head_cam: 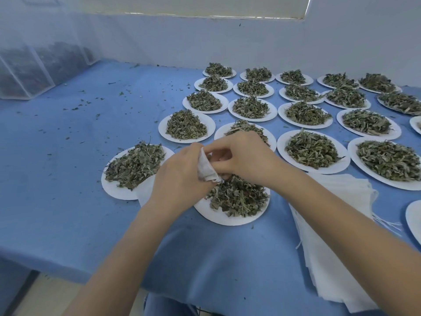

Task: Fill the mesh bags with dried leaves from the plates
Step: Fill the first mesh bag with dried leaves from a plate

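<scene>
Already spread across the blue cloth tabletop (95, 156) were many round white plates (314, 166) heaped with crisp dried leaves (311, 148). Over the nearest plate (227, 217), the left hand (180, 176) gripped a small white mesh bag (206, 168) while the right hand (243, 156) pinched its mouth. Brittle leaves could scatter if the limp opening sagged.

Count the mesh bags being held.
1: the mesh bag, gripped by the left hand above the nearest plate, right hand pinching its edge. A stack of others lies at right, count hidden.
</scene>
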